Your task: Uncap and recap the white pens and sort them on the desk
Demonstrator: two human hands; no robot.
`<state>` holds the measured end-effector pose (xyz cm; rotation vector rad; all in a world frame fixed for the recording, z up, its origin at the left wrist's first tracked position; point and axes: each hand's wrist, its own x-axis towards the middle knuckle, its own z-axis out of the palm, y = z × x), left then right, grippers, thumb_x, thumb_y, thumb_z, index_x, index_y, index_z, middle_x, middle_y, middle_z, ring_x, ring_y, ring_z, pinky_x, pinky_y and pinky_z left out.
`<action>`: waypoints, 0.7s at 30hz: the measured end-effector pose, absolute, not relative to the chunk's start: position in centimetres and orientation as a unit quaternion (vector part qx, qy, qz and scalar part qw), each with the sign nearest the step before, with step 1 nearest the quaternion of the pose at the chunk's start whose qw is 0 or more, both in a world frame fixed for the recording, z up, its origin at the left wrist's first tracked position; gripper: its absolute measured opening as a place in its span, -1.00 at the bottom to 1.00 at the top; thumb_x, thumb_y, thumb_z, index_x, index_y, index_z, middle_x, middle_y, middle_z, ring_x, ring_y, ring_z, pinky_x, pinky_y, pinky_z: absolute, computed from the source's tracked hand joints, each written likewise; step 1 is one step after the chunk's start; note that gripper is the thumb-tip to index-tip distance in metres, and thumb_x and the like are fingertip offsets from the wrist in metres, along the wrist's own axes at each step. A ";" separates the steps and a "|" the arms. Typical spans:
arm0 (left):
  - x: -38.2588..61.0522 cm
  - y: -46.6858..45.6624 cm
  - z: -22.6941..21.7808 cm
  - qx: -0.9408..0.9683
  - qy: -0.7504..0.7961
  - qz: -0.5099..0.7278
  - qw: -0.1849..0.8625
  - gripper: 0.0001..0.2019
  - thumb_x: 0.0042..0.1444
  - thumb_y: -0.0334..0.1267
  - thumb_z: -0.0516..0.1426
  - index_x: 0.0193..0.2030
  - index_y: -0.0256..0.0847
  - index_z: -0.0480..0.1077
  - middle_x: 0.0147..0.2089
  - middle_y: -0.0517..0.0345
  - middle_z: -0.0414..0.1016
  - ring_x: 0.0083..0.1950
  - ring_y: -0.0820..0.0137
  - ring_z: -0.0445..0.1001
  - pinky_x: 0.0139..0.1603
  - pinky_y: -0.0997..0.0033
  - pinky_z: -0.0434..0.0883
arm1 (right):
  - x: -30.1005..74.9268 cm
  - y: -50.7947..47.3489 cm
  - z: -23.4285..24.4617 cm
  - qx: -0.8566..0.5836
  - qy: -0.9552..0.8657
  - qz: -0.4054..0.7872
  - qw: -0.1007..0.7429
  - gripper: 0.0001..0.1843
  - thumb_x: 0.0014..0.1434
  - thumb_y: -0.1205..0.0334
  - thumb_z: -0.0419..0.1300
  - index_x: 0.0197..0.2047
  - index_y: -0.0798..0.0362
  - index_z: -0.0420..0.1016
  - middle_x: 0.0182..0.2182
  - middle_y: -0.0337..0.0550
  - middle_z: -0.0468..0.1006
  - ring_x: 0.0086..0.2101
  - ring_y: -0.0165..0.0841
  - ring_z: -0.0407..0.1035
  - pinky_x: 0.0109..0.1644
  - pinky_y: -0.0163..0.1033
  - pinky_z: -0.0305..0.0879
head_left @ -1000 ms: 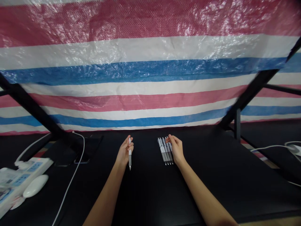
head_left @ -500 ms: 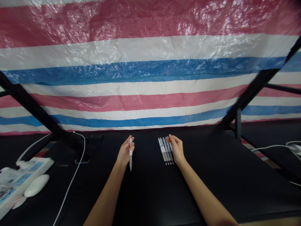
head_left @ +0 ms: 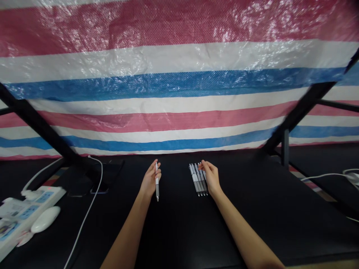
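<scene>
My left hand (head_left: pixel 150 181) is closed around a single grey-and-white pen (head_left: pixel 157 186), its tip pointing toward me just above the black table (head_left: pixel 179 231). To the right lies a tight row of several similar pens (head_left: pixel 197 179), side by side on the table. My right hand (head_left: pixel 211 178) rests at the right side of that row, fingers curled onto the pens' far ends.
A white power strip (head_left: pixel 19 215) and a white mouse (head_left: pixel 45 219) sit at the left edge, with a white cable (head_left: pixel 84 216) running past a dark phone (head_left: pixel 108 175). A striped tarp (head_left: pixel 179 93) hangs behind, black frame bars (head_left: pixel 297 112) crossing it. More cables lie far right.
My left hand with the pen has shifted slightly right and away from me. My right hand stays on the row of pens.
</scene>
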<state>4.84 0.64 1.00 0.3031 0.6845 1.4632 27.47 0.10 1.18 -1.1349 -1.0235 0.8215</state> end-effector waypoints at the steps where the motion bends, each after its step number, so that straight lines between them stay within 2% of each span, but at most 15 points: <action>1: 4.8 0.6 1.0 0.135 0.304 0.652 0.681 -0.76 0.09 -0.58 0.02 -0.14 -0.34 0.39 -0.30 0.06 0.37 -0.55 0.68 0.19 -0.67 0.74 0.15 | 27.5 0.1 1.2 -0.499 -0.450 0.361 0.647 -0.59 0.04 -0.04 0.14 -0.66 0.06 0.39 -0.58 -0.19 0.42 -0.40 -0.33 0.31 -0.23 -0.24 0.19; 9: 4.8 0.7 0.9 0.129 0.304 0.654 0.681 -0.77 0.04 -0.59 0.07 -0.19 -0.32 0.42 -0.31 0.05 0.38 -0.55 0.67 0.19 -0.67 0.73 0.14 | 27.5 0.2 1.1 -0.497 -0.450 0.365 0.646 -0.61 0.03 -0.03 0.15 -0.66 0.06 0.38 -0.59 -0.20 0.40 -0.40 -0.33 0.30 -0.20 -0.24 0.17; 21: 4.8 0.7 1.2 0.092 0.324 0.653 0.679 -0.80 0.07 -0.62 0.00 -0.28 -0.38 0.40 -0.35 0.03 0.38 -0.57 0.65 0.18 -0.72 0.74 0.10 | 27.5 0.2 1.0 -0.496 -0.449 0.365 0.647 -0.61 0.04 0.00 0.15 -0.68 0.06 0.37 -0.57 -0.19 0.41 -0.40 -0.34 0.30 -0.20 -0.24 0.17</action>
